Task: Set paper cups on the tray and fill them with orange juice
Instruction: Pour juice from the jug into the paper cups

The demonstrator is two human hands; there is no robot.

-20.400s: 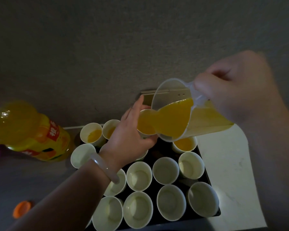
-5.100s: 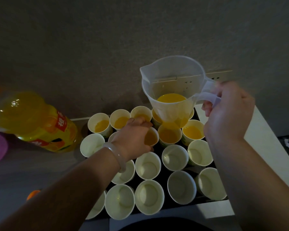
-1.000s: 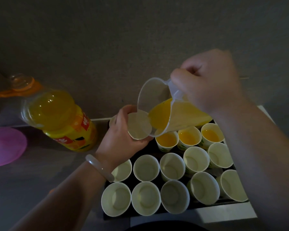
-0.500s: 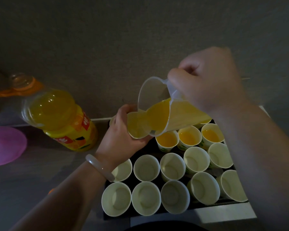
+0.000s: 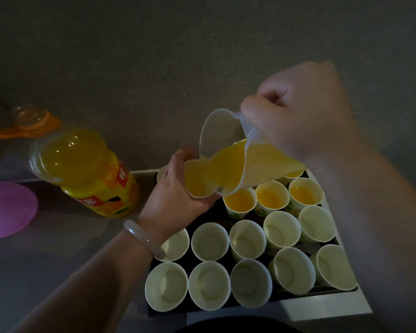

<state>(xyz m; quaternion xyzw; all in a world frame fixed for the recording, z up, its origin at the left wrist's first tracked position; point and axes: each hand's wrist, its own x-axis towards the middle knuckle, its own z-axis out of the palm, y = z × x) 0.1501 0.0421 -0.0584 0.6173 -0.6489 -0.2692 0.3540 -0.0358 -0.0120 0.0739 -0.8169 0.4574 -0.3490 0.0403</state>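
Counting from the near edge of the dark tray (image 5: 166,314), two rows of five paper cups (image 5: 208,284) stand empty, ten in all. Beyond them three filled cups (image 5: 271,198) hold orange juice, and the rim of at least one more shows under the pitcher. The hands hide whatever else stands in the back rows.

Above that spot the left hand (image 5: 175,200), a pale bangle (image 5: 144,241) on its wrist, wraps its fingers round a held cup (image 5: 198,181), lifted off the tray and tipped toward the spout. The right hand (image 5: 305,116) grips the handle of a clear plastic pitcher (image 5: 226,145), tilted so that juice runs into that cup.

By my reckoning the setting-out is done and the filling is under halfway, with ten cups to go.

Farther left a juice bottle (image 5: 87,174) stands on the counter. Its yellow label carries fruit pictures and a red patch with white characters I cannot read. Green print on the cup sides is too small to make out.
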